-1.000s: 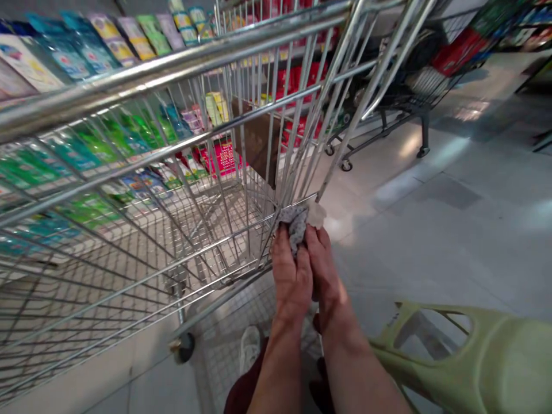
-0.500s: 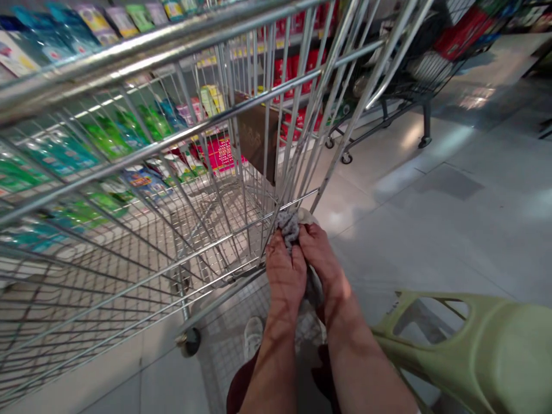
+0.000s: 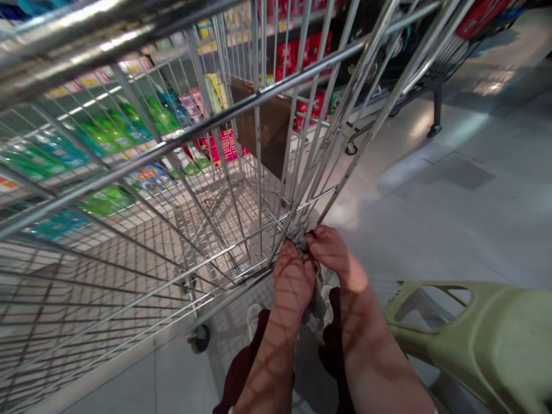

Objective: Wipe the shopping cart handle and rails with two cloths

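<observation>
A crumpled grey cloth [image 3: 297, 237] is bunched at the lower corner of a metal shopping cart [image 3: 233, 237], against its wire bars. My left hand [image 3: 294, 276] is closed on the cloth from the near side, fingers curled into it. On the cloth's right edge my right hand [image 3: 330, 247] pinches, its fingertips close to the bars. Part of the cloth hangs down below, between my forearms. The undersides of both hands are hidden. A dark brown panel [image 3: 263, 129] is fixed to the end of the cart, above my hands.
A pale green plastic stool [image 3: 495, 328] stands at my right. Shelves with green bottles [image 3: 116, 129] and red packs lie behind the cart. Another dark cart [image 3: 437, 103] stands at upper right. A caster wheel [image 3: 199, 338] is left of my shoe [image 3: 254, 316].
The view has shifted, and the cart looms larger. Both hands, still on the cloth, sit slightly lower and further right in view. My right hand has turned and its wrist is bent more.
</observation>
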The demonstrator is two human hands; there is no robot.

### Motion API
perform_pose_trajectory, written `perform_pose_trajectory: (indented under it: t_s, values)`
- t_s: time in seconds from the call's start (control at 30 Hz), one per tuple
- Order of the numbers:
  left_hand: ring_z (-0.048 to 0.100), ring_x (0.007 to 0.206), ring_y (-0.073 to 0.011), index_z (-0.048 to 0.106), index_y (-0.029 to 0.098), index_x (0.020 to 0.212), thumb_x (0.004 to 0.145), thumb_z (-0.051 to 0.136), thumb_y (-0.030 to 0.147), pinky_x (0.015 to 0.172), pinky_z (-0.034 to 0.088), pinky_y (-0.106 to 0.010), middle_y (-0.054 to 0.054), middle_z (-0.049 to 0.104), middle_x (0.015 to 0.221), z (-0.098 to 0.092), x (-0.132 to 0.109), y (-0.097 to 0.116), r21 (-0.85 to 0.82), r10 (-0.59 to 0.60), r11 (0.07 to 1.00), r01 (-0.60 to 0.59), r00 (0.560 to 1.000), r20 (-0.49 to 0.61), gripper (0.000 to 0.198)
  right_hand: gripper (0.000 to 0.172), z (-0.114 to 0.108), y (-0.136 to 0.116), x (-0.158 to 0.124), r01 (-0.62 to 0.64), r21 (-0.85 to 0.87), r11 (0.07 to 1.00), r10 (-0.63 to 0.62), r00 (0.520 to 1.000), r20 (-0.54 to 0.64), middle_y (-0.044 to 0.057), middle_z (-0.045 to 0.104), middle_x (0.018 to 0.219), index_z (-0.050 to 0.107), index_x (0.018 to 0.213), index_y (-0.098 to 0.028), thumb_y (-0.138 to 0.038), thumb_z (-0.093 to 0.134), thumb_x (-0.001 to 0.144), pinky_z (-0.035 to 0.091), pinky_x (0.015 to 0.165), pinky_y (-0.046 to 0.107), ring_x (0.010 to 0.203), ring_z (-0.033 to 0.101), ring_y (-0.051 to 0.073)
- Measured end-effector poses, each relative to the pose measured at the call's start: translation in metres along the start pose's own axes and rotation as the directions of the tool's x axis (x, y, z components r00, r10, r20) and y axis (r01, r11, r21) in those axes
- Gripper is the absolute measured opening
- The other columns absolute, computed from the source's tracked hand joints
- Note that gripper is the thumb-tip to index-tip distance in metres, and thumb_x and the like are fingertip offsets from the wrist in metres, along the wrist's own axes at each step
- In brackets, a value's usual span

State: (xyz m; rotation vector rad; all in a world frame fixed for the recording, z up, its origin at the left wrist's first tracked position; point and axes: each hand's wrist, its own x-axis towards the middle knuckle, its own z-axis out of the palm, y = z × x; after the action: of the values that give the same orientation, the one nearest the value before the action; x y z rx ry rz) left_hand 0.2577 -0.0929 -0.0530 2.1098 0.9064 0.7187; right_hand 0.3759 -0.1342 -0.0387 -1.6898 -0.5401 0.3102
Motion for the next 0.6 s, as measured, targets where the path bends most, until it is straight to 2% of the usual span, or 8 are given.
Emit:
perform_pose_trajectory:
  t_s: [0.1, 0.2, 0.27, 0.33, 0.43, 0.5, 0.6]
  values:
    - [0.059, 0.121, -0.0403, 0.060, 0.009, 0.128, 0.087, 0.050, 0.040, 0.106, 0.044, -0.055, -0.026, 0.063, 0.128, -0.006, 0.000, 0.007, 0.067, 0.065, 0.996, -0.067, 0.997, 0.035, 0.052, 0.024, -0.005, -0.009, 0.005, 0.015, -0.142, 0.990, -0.002, 0.996, 0.089, -0.001, 0.050, 0.052, 0.052, 0.051, -0.022, -0.027, 0.063, 0.072, 0.040, 0.061, 0.027, 0.059, 0.052, 0.014]
    - [0.059, 0.123, -0.0380, 0.056, 0.004, 0.133, 0.089, 0.048, 0.032, 0.107, 0.045, -0.052, -0.028, 0.061, 0.130, -0.006, 0.001, 0.016, 0.108, 0.123, 0.987, -0.119, 0.992, -0.034, 0.052, 0.023, -0.008, -0.024, 0.006, 0.036, -0.317, 0.948, 0.004, 0.992, 0.124, 0.000, 0.053, 0.056, 0.054, 0.056, -0.021, -0.026, 0.056, 0.078, 0.036, 0.060, 0.027, 0.059, 0.051, 0.014]
    - [0.058, 0.124, -0.0354, 0.053, 0.002, 0.135, 0.091, 0.046, 0.029, 0.107, 0.046, -0.049, -0.028, 0.060, 0.132, -0.007, 0.001, 0.023, 0.124, 0.186, 0.977, -0.174, 0.977, -0.099, 0.051, 0.022, -0.010, -0.035, 0.006, 0.039, -0.352, 0.935, 0.003, 0.993, 0.117, 0.001, 0.057, 0.060, 0.058, 0.060, -0.020, -0.027, 0.054, 0.081, 0.034, 0.059, 0.026, 0.061, 0.052, 0.013]
    - [0.057, 0.127, -0.0314, 0.048, 0.004, 0.139, 0.094, 0.047, 0.028, 0.108, 0.047, -0.045, -0.025, 0.059, 0.134, -0.010, 0.001, 0.032, 0.134, 0.280, 0.956, -0.260, 0.946, -0.162, 0.052, 0.023, -0.013, -0.044, 0.004, 0.045, -0.302, 0.952, -0.027, 0.998, 0.062, 0.001, 0.059, 0.064, 0.060, 0.064, -0.019, -0.031, 0.054, 0.083, 0.035, 0.059, 0.025, 0.063, 0.052, 0.012]
    - [0.049, 0.136, -0.0259, 0.039, 0.010, 0.147, 0.094, 0.049, 0.026, 0.113, 0.042, -0.043, -0.021, 0.053, 0.143, -0.014, -0.001, 0.043, 0.149, 0.395, 0.917, -0.370, 0.893, -0.214, 0.056, 0.032, -0.017, -0.054, -0.001, 0.068, -0.076, 0.995, -0.075, 0.993, -0.088, -0.001, 0.057, 0.064, 0.062, 0.071, -0.017, -0.043, 0.054, 0.087, 0.036, 0.056, 0.022, 0.060, 0.049, 0.010]
    - [0.045, 0.139, -0.0251, 0.036, 0.013, 0.150, 0.094, 0.049, 0.024, 0.115, 0.040, -0.043, -0.019, 0.050, 0.147, -0.015, -0.001, 0.044, 0.160, 0.401, 0.914, -0.374, 0.892, -0.206, 0.058, 0.035, -0.017, -0.057, -0.003, 0.085, 0.044, 0.995, -0.079, 0.989, -0.122, -0.002, 0.053, 0.061, 0.062, 0.072, -0.016, -0.048, 0.056, 0.086, 0.035, 0.053, 0.020, 0.057, 0.045, 0.009]
    - [0.047, 0.137, -0.0277, 0.036, 0.011, 0.150, 0.092, 0.049, 0.024, 0.113, 0.042, -0.046, -0.020, 0.051, 0.146, -0.012, 0.001, 0.036, 0.179, 0.348, 0.930, -0.322, 0.927, -0.142, 0.061, 0.033, -0.019, -0.058, -0.005, 0.075, 0.086, 0.993, -0.070, 0.996, -0.051, -0.002, 0.053, 0.062, 0.063, 0.073, -0.015, -0.046, 0.060, 0.084, 0.037, 0.054, 0.020, 0.059, 0.045, 0.009]
